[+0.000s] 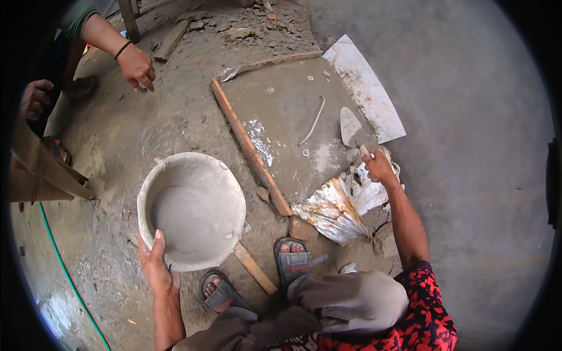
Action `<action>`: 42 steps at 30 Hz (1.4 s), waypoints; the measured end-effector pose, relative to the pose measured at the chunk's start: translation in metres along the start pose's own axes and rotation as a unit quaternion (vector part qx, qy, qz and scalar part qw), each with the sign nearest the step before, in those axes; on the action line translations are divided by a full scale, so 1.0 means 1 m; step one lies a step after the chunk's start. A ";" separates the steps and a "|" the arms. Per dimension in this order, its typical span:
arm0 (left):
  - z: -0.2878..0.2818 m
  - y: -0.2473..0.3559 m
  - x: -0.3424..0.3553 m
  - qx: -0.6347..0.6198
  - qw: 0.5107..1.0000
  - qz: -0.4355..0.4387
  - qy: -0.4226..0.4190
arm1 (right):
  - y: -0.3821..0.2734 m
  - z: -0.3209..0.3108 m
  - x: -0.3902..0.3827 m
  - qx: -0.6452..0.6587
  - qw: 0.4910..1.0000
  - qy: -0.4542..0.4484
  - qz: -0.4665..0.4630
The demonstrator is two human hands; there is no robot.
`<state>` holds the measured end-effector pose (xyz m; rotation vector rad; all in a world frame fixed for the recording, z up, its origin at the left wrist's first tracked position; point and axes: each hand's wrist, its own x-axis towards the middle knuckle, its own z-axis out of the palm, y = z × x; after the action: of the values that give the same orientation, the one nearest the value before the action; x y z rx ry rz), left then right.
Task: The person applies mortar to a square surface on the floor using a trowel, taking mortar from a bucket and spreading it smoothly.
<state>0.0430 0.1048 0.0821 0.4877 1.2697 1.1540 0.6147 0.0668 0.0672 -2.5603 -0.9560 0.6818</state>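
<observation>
My left hand (157, 263) grips the near left rim of a round, cement-crusted basin (232, 202), thumb over the edge. The basin is tilted toward me, its inside coated grey. Closed around a handle, my right hand (379, 165) holds a pointed trowel (350, 125). Its blade lies at the right side of a patch of wet grey mortar (281, 108). Under my right hand is a crumpled, stained white sack (331, 205). A thin pale strip (313, 121) and small round bits lie on the mortar.
A wooden batten (249, 146) edges the mortar's left side, a white board (369, 90) its right. Rubble (237, 32) lies beyond. At upper left is another person's hand (137, 67). A green hose (67, 272) runs along the left; a wooden stick (254, 269) lies between my feet.
</observation>
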 end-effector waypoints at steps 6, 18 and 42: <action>0.002 0.001 -0.002 -0.016 1.000 -0.003 -0.011 | 0.017 -0.012 -0.010 0.025 0.999 -0.027 0.014; 0.001 0.003 -0.002 -0.006 1.000 -0.005 0.009 | 0.001 0.017 -0.152 -0.117 0.980 -0.140 -0.084; 0.010 0.010 -0.006 -0.029 0.999 -0.031 -0.022 | -0.059 0.004 -0.150 0.003 0.966 -0.113 -0.235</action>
<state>0.0488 0.1060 0.0960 0.4254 1.2030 1.1191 0.4823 0.0078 0.1381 -2.1515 -1.5608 0.8341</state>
